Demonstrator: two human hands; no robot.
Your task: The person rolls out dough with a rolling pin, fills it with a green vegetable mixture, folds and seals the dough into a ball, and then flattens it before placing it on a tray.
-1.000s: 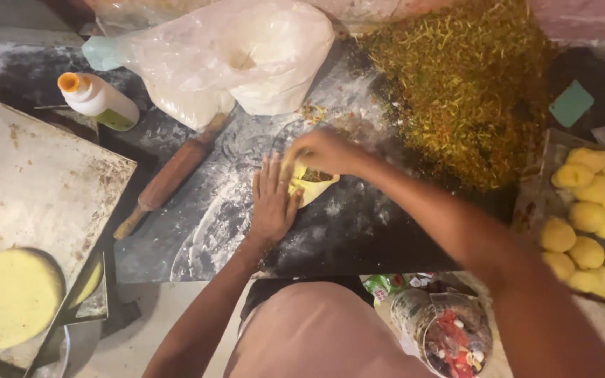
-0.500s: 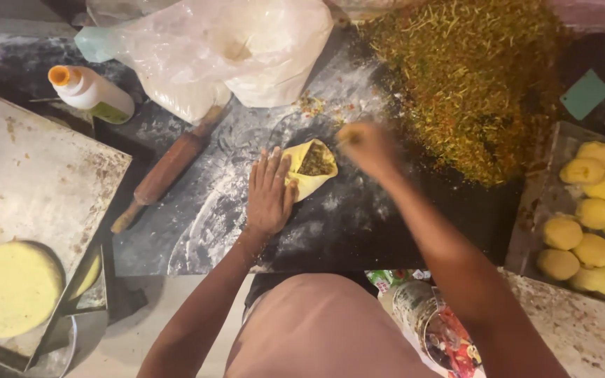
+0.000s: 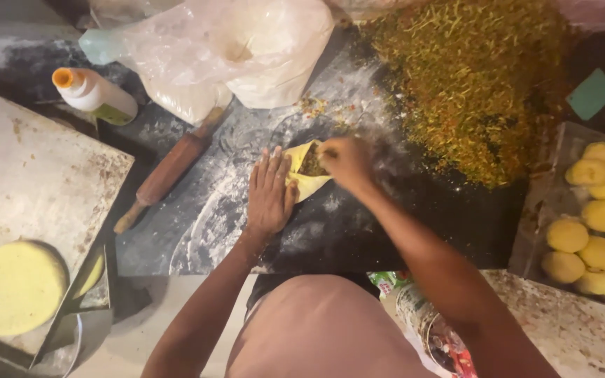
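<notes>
**Clearance check: dark work slab**

Open floured slab below and right of both hands; free passage there. Blocked: rolling pin diagonal, left of left hand; plastic bag above; filling heap upper right, near right hand. Dough balls far right; squeeze bottle far left.

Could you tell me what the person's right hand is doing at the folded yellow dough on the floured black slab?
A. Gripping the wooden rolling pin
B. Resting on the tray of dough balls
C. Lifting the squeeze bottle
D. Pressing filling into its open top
D: the right hand has its fingertips at the open top of the dough pocket, where dark filling shows, while the left hand steadies it.
</notes>
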